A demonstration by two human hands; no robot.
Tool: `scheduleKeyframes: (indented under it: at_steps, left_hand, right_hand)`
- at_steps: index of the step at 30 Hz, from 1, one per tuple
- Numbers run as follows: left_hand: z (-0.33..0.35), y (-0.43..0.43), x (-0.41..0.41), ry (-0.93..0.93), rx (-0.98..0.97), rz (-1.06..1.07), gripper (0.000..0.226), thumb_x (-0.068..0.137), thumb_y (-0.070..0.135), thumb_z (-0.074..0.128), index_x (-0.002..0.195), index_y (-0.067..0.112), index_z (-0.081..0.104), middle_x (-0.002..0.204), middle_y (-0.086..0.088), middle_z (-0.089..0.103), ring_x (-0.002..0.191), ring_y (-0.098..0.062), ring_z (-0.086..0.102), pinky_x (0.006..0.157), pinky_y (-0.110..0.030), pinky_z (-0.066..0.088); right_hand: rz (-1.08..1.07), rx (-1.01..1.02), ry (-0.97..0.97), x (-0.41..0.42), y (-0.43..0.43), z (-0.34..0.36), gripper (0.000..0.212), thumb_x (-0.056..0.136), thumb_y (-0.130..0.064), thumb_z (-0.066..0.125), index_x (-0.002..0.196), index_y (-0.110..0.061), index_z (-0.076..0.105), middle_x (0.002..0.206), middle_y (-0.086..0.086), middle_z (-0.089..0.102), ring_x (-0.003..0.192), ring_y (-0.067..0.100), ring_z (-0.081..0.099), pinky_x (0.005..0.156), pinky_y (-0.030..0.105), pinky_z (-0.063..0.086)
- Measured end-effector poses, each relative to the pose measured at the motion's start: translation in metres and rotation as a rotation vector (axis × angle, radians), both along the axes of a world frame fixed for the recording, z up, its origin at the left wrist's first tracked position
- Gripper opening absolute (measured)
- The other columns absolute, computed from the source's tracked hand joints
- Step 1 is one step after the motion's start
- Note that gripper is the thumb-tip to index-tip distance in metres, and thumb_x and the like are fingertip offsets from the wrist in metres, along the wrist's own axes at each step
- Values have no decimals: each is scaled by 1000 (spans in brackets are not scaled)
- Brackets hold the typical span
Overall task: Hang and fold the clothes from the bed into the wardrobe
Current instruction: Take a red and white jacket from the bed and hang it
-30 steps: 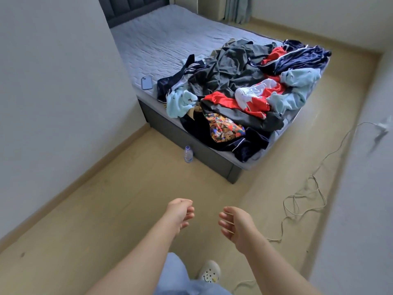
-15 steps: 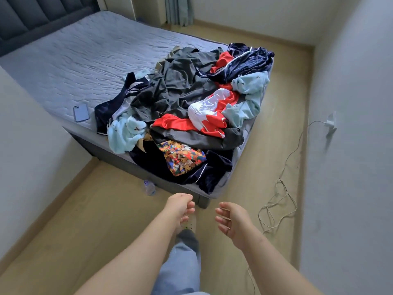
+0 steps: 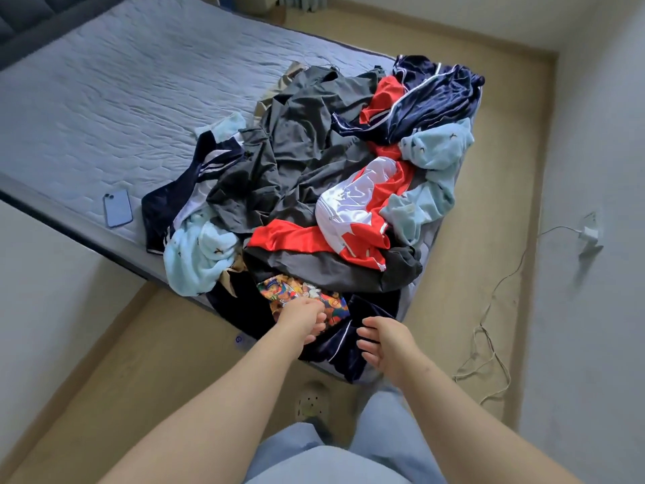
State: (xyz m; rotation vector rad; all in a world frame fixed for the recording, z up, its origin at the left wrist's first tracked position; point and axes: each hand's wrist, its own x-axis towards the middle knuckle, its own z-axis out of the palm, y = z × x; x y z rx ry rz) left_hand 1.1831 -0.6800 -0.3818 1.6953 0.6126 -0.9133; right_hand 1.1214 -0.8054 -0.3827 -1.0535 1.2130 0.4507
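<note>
Room: pale walls and a tan floor (image 3: 146,361), with a grey quilted bed (image 3: 104,110) filling the upper left.
Clothes: a loose pile of clothes (image 3: 314,190) heaped on the near corner of the bed, some of it spilling over the edge toward the floor.
Nearest pieces: a bright printed garment (image 3: 296,295) and a dark navy garment with white piping (image 3: 352,330), both hanging at the bed's edge.
Left hand (image 3: 300,321): over the printed garment, fingers curled loosely; whether they are pinching cloth I cannot tell.
Right hand (image 3: 384,342): fingers spread and released, just beside the navy piece, holding nothing.
Handling: all soft, limp and light by the look; the red and white jacket (image 3: 352,221) has a sheen and may slide. The pieces are tangled, so lifting one by a collar or waistband should free it most cleanly.
Other things: a phone (image 3: 118,207) lying on the bed apart from the pile; a white cable (image 3: 488,326) trailing on the floor at right.
Writing: none readable on any garment.
Wardrobe: not in view.
</note>
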Motion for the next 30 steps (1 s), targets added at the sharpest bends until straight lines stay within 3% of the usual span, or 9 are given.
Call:
scheduleKeyframes:
  at_steps: [3, 11, 14, 17, 21, 24, 28, 30]
  left_hand:
    - [-7, -11, 35, -2, 34, 51, 21, 94, 14, 43, 76, 20, 51, 71, 3, 53, 55, -9, 45, 50, -19, 32]
    - [-40, -71, 112, 80, 76, 312, 16, 92, 13, 45, 79, 18, 52, 73, 1, 54, 60, -12, 50, 54, -22, 35]
    - [-60, -111, 140, 180, 93, 425, 21, 93, 13, 44, 73, 20, 49, 71, 2, 53, 58, -10, 47, 53, -22, 31]
    - [-78, -146, 161, 272, 81, 496, 19, 93, 16, 46, 75, 19, 49, 75, 1, 56, 63, -11, 52, 60, -23, 38]
    - [-113, -173, 188, 283, 126, 451, 16, 92, 17, 46, 79, 22, 52, 78, 2, 58, 67, -11, 54, 63, -23, 40]
    - [-149, -181, 201, 244, 230, 395, 9, 91, 17, 48, 95, 19, 56, 81, 0, 57, 69, -13, 54, 62, -24, 41]
    - [-188, -189, 214, 265, 340, 329, 39, 87, 20, 57, 124, 20, 45, 106, -7, 58, 99, -23, 57, 83, -33, 45]
    - [-205, -196, 223, 276, 285, 362, 42, 89, 19, 56, 128, 18, 41, 100, 2, 56, 86, -12, 54, 72, -27, 42]
  right_hand:
    - [68, -26, 27, 36, -17, -7, 12, 93, -13, 49, 84, -11, 57, 73, 2, 57, 61, 15, 49, 55, 22, 39]
    - [335, -37, 91, 142, -93, -48, 7, 91, -11, 49, 86, -14, 52, 66, 0, 49, 53, 15, 43, 51, 21, 33]
    - [473, -50, 99, 192, -135, -66, 11, 91, -9, 46, 82, -16, 49, 63, 0, 45, 48, 13, 38, 46, 17, 28]
    - [585, -114, 80, 235, -171, -85, 16, 89, -7, 46, 76, -16, 49, 61, 0, 48, 44, 11, 41, 44, 18, 31]
    - [756, -156, 56, 277, -200, -125, 19, 88, -6, 44, 70, -14, 45, 65, 5, 46, 49, 14, 36, 46, 23, 27]
    - [845, -161, 37, 291, -212, -160, 17, 85, -6, 43, 69, -12, 44, 70, 11, 47, 54, 18, 35, 48, 26, 26]
    - [1051, -154, -18, 298, -222, -202, 6, 82, -11, 46, 82, -12, 52, 65, 1, 47, 54, 15, 38, 52, 26, 30]
    - [1110, -136, -65, 298, -223, -218, 11, 82, -12, 49, 92, -14, 49, 72, 1, 47, 57, 14, 40, 56, 25, 33]
